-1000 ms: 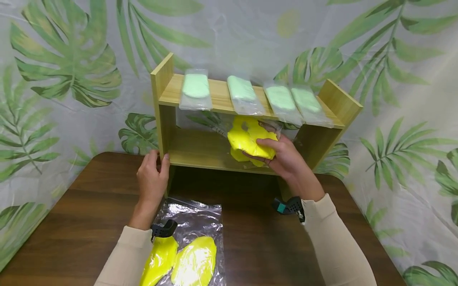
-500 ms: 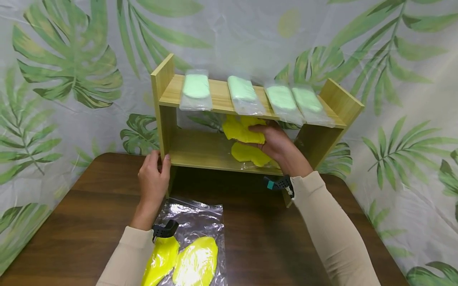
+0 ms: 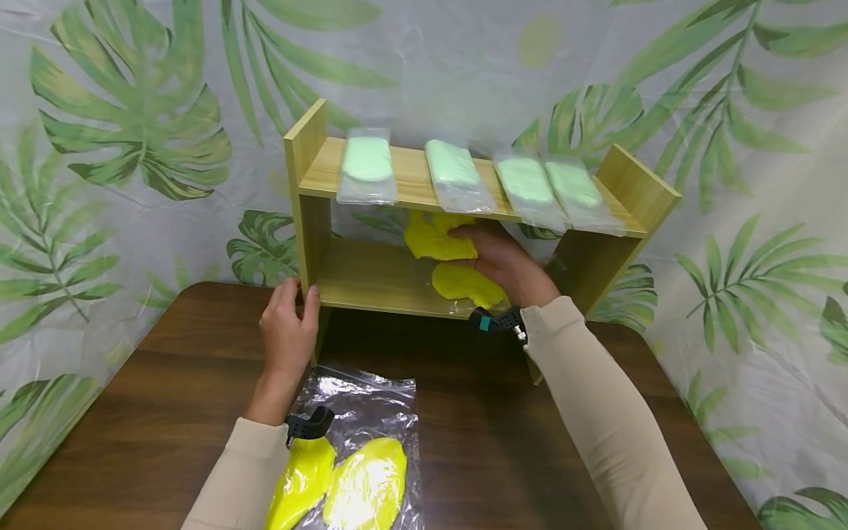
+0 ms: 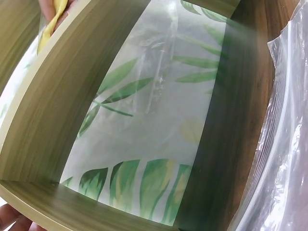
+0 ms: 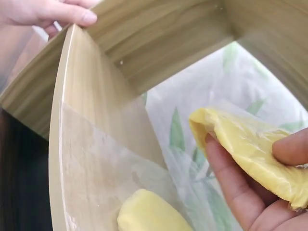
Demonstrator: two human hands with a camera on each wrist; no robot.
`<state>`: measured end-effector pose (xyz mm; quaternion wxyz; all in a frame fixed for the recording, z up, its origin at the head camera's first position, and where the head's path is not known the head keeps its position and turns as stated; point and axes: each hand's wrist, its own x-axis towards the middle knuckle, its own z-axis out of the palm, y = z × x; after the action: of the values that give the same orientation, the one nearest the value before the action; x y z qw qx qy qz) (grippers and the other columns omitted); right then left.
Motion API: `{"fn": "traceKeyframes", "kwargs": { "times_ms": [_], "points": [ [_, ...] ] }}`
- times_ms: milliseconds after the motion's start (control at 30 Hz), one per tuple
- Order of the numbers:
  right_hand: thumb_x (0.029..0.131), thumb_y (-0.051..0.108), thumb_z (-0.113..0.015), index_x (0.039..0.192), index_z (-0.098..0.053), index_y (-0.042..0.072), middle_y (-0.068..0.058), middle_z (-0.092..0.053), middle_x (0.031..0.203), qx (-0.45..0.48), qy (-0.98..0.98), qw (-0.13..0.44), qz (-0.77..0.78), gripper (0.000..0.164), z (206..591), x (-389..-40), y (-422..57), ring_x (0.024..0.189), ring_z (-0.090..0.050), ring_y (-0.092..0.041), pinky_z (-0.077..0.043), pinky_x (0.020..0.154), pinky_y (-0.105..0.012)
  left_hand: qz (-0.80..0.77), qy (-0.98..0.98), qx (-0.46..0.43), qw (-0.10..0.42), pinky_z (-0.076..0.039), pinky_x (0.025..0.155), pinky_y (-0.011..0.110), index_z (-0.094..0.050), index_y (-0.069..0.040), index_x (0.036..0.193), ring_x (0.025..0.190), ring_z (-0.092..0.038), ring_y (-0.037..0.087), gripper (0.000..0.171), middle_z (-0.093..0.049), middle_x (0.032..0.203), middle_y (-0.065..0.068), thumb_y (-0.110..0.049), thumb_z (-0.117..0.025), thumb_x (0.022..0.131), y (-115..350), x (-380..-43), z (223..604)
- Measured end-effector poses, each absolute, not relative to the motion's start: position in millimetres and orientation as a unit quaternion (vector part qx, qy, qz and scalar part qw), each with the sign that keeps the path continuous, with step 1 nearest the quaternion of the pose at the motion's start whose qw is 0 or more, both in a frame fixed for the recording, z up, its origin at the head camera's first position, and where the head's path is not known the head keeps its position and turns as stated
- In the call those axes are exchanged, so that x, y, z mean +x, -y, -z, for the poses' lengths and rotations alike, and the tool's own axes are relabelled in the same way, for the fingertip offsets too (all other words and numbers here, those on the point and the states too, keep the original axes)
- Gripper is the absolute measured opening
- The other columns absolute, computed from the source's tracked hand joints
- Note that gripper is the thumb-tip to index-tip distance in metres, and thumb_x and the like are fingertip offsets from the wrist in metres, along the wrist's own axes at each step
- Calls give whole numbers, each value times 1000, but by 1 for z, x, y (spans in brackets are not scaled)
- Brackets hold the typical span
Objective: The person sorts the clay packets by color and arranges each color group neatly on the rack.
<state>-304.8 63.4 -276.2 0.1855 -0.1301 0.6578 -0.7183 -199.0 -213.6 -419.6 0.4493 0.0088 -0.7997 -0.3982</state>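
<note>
Yellow and glossy, two flat slabs (image 3: 366, 482) in a clear zip bag (image 3: 361, 401) lie nearest me on the dark wood-grain tabletop (image 3: 132, 427), just as they did a second ago. Part of the left one is hidden by my sleeve (image 3: 235, 467). Beyond them my left hand (image 3: 288, 327) grips the left side of the wooden shelf unit (image 3: 310, 254), thumb at the front edge and fingers on the outer face, its place unchanged.

Farther in is what has shifted: my right hand (image 3: 500, 254) has gone deeper into the shelf unit and to the left, under the upper board (image 3: 407, 173). The held yellow piece (image 3: 433, 239) has travelled with it, and the lower yellow piece (image 3: 464, 282), mostly covered a second ago, now shows above the front of the lower board (image 3: 371, 283). I judge from this that the load is being carried in rather than drawn out, and is not laid down yet.

My right grip is a pinch, neither spread nor clenched: thumb on top, fingers beneath, the held piece creased between them. It looks soft, so pressing harder would likely dent it. Clear film (image 5: 96, 168) surrounds the lower piece; whether both share one bag, I cannot tell.

Above, four mint-green packets (image 3: 367, 160) lie across the upper board, their clear ends reaching over its front edge. Behind everything hangs a leaf-printed backdrop (image 3: 457, 59).
</note>
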Motion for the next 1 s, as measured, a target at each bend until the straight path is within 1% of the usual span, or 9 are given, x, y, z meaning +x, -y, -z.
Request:
{"fn": "traceKeyframes", "kwargs": {
  "times_ms": [133, 233, 467, 567, 633, 733, 933, 967, 1000],
  "points": [
    [95, -1, -50, 144, -27, 13, -8, -29, 147, -124, -670, 187, 708, 57, 277, -309, -58, 130, -36, -28, -37, 102, -55, 398, 799, 9, 451, -44, 64, 47, -60, 1, 99, 71, -58, 34, 26, -59, 86, 17, -24, -56, 96, 214, -199, 419],
    [94, 0, -51, 147, -22, 16, -4, -22, 150, -111, -686, 185, 695, 63, 278, -313, -54, 133, -32, -26, -38, 101, -55, 398, 799, 7, 451, -44, 63, 47, -60, 1, 99, 70, -57, 34, 26, -59, 85, 17, -24, -56, 97, 214, -199, 419],
    [93, 3, -54, 141, -30, 15, -7, -33, 143, -97, -722, 193, 657, 55, 285, -323, -47, 128, -39, -27, -40, 99, -55, 398, 800, 7, 449, -45, 62, 45, -60, 1, 99, 69, -57, 32, 26, -59, 85, 16, -24, -56, 97, 214, -198, 420],
    [94, 1, -53, 144, -30, 16, -8, -35, 143, -88, -722, 209, 653, 57, 287, -324, -46, 128, -41, -29, -40, 99, -54, 398, 799, 6, 450, -44, 62, 44, -60, 2, 99, 69, -57, 32, 26, -59, 85, 16, -24, -56, 97, 213, -198, 420],
    [94, 0, -52, 147, -29, 17, -8, -32, 147, -77, -727, 216, 647, 61, 288, -323, -47, 132, -38, -30, -41, 99, -53, 399, 798, 5, 452, -44, 62, 44, -60, 2, 99, 69, -56, 32, 25, -58, 85, 16, -24, -56, 97, 213, -198, 420],
    [94, 0, -52, 151, -22, 18, -10, -26, 152, -68, -736, 222, 636, 67, 288, -319, -49, 136, -33, -31, -41, 99, -52, 399, 795, 2, 457, -43, 62, 44, -60, 2, 98, 68, -55, 32, 25, -58, 83, 16, -23, -56, 97, 212, -199, 419],
    [95, 5, -50, 155, 0, 18, -11, -9, 159, -68, -792, 205, 572, 79, 280, -305, -54, 141, -23, -33, -38, 101, -55, 398, 792, -3, 462, -42, 61, 44, -60, 2, 97, 67, -54, 32, 25, -57, 82, 16, -23, -57, 96, 212, -201, 418],
    [95, 5, -50, 155, 2, 16, -12, -7, 159, -73, -802, 200, 559, 80, 278, -302, -54, 142, -21, -34, -37, 102, -54, 398, 792, -4, 463, -42, 61, 44, -60, 2, 97, 67, -54, 32, 25, -57, 82, 16, -23, -57, 96, 212, -201, 418],
    [95, 6, -51, 155, -2, 14, -13, -8, 159, -77, -814, 195, 542, 79, 277, -301, -55, 142, -22, -34, -37, 102, -54, 398, 792, -4, 463, -42, 62, 44, -60, 2, 97, 67, -54, 32, 25, -57, 82, 16, -23, -57, 96, 212, -202, 418]
  ]
}}
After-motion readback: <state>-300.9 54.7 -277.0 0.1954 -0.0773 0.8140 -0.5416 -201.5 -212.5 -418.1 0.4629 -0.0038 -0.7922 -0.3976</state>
